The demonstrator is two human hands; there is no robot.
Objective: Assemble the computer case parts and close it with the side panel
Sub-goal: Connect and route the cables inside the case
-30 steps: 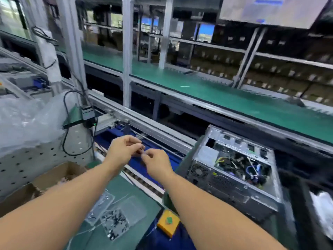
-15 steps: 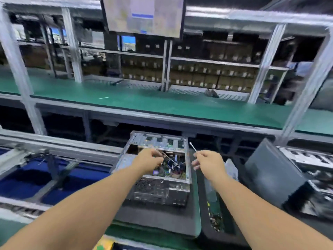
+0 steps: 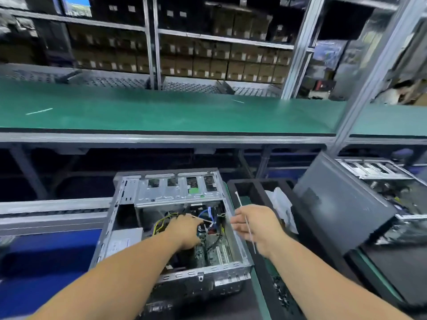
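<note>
— What worries you here?

— My left hand is down inside the open computer case, among the loose cables above the board. I judge the tie could snag a wire it shouldn't, or I could drag a connector loose while threading it, since my own hand hides much of the bundle.

— And what are the fingers doing?

— The left ones are curled, pinching one white cable tie at the cables. My right hand hovers just beside the case's right wall, fingers narrowly closed on a second cable tie that sticks up and down past my palm.

— Where's the side panel?

— A dark panel, likely it, leans toward the table's far right, against another case. Mine lies open near the table's front edge.
</note>
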